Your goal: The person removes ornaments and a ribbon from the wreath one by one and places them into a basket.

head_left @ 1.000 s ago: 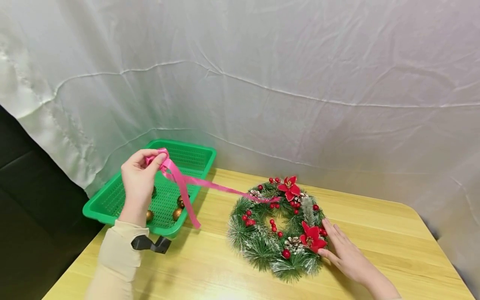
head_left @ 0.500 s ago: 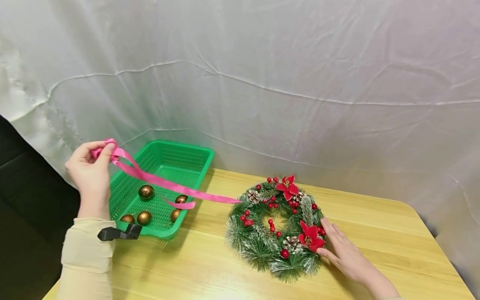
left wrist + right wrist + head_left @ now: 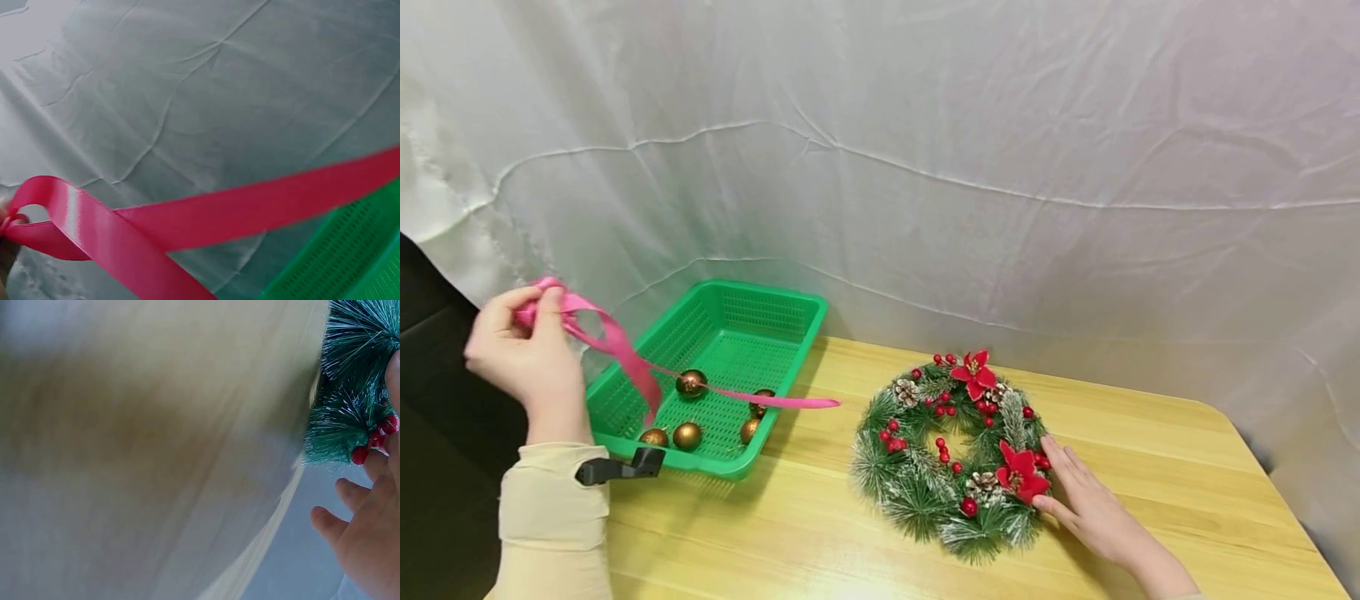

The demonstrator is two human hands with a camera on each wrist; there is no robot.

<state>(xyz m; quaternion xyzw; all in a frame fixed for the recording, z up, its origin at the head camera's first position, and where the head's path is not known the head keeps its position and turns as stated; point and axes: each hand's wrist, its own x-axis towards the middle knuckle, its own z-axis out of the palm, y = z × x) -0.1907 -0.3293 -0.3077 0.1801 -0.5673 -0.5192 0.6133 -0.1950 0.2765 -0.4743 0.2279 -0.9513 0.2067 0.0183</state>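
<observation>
At the far left in the head view, my left hand [image 3: 531, 354] pinches a bunched pink satin ribbon [image 3: 625, 354] between thumb and fingers. Two long tails trail from it to the right, over the green basket. The left wrist view shows the ribbon [image 3: 262, 209] looped and crossing itself, with only a sliver of fingers at the left edge. On the table lies a frosted green Christmas wreath [image 3: 917, 496] with red flowers, berries and pine cones. My right hand [image 3: 1093, 504] rests against its right side, fingers extended; the right wrist view shows fingertips by red berries [image 3: 378, 437].
A green plastic basket [image 3: 741, 354] with several bronze ball ornaments [image 3: 688, 435] stands at the table's left. The wooden table [image 3: 1157, 450] has a rounded right corner. Behind it hangs a pale grey curtain [image 3: 925, 100], and something black [image 3: 437, 400] borders the left side.
My left hand has moved left, drawing the ribbon off the wreath; its tails now hang across the basket. The ornaments have come into view. The right hand and wreath stay put.
</observation>
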